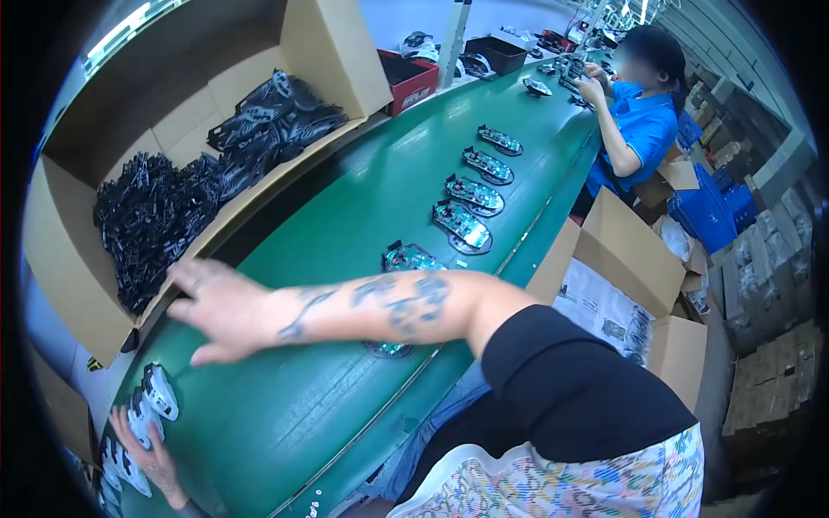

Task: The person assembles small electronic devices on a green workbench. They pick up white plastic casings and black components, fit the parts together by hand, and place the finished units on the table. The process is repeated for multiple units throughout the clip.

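My right arm stretches leftward across the green conveyor belt (pixel 311 397). At its end my right hand (pixel 223 306) is open, fingers spread, close to the front edge of a large cardboard box (pixel 337 60); nothing shows in it. Black plastic parts (pixel 155 224) are heaped in that box. Lower left, my left hand (pixel 148 456) has its fingers apart beside several white-and-black curved shells (pixel 161 393) standing in a row. Whether it touches them I cannot tell. A line of mouse-shaped bases with green circuit boards (pixel 462 226) lies along the belt, one partly hidden by my forearm.
Farther along, a co-worker in a blue shirt (pixel 639 129) handles a part at the belt's right edge. A red box (pixel 410 82) and a black bin (pixel 495 56) stand along the far left side. An open carton (pixel 635 250) sits right of the belt, near blue crates (pixel 704 211).
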{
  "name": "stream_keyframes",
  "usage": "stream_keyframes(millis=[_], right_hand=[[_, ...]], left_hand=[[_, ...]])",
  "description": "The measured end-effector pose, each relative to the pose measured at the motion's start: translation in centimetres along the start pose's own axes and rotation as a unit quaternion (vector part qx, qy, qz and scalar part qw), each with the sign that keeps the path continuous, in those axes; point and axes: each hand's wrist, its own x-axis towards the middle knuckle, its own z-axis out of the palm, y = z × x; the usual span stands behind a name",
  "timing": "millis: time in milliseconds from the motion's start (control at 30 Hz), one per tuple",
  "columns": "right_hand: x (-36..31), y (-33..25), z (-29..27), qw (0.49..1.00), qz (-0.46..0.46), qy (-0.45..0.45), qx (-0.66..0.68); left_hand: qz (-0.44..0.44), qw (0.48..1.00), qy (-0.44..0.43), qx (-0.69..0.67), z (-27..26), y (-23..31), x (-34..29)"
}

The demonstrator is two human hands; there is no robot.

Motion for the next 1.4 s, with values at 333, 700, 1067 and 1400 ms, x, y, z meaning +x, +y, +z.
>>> stream_keyframes(millis=[333, 700, 1067, 1400], right_hand=[[-16.8, 14.8, -22.4, 0.926, 0.306, 0.072, -0.211], [-23.6, 19.1, -25.3, 0.877, 0.413, 0.048, -0.239], [-24.4, 20.5, -24.5, 0.855, 0.423, 0.014, -0.299], [-22.2, 21.1, -23.3, 0.880, 0.392, 0.060, -0.262]], left_hand=[[0.072, 0.944, -0.296, -0.129, 6.7, 22.7, 0.1], [0.047, 0.960, -0.268, -0.065, 10.4, 26.8, 1.8], [0.077, 0.954, -0.282, -0.069, 8.6, 26.4, 2.7], [0.068, 0.952, -0.275, -0.113, 8.2, 26.0, 1.1]])
